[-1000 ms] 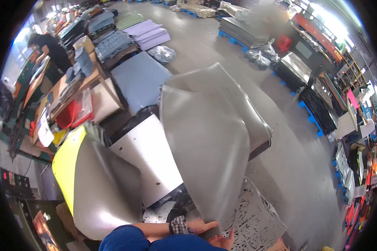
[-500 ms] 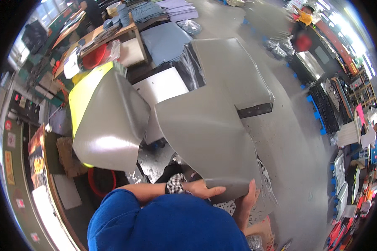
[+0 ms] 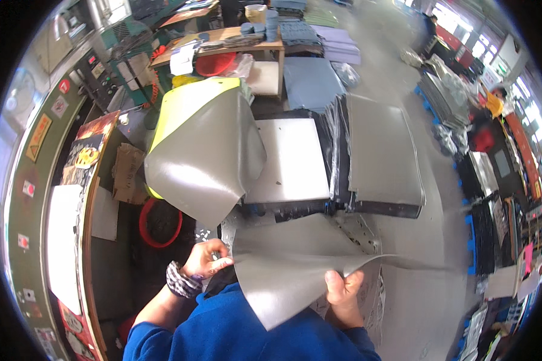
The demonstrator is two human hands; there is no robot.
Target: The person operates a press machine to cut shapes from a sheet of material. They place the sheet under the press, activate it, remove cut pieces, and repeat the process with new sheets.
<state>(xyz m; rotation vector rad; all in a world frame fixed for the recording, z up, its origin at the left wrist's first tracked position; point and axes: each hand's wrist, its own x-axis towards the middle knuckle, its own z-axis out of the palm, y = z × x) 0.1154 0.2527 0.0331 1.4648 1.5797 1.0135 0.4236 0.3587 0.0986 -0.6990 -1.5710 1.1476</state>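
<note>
A flexible grey sheet (image 3: pixel 289 259) hangs bent in front of my body, one corner drooping over my blue top. At its left edge my left hand (image 3: pixel 206 260) is closed, the thumb lying toward the sheet. My right hand (image 3: pixel 344 292) grips the right part, thumb on top, and the sheet creases there and flares out in a blur to the right. Another grey sheet (image 3: pixel 205 150) lies curled over a yellow-green sheet (image 3: pixel 174 99) ahead on the left. A white board (image 3: pixel 292 156) separates it from a stack of grey sheets (image 3: pixel 385 150).
A red bucket (image 3: pixel 161 222) stands on the floor to the left, beside a long bench (image 3: pixel 66 240). Farther ahead are a wooden table (image 3: pixel 223 45) and piles of blue sheets (image 3: pixel 310 81). Blue pallets (image 3: pixel 471 222) with stacked material line the right side.
The grey sheet has come off the stack toward my body and now bends between my hands. My left hand has moved left, the right slightly left. The view has turned left.
</note>
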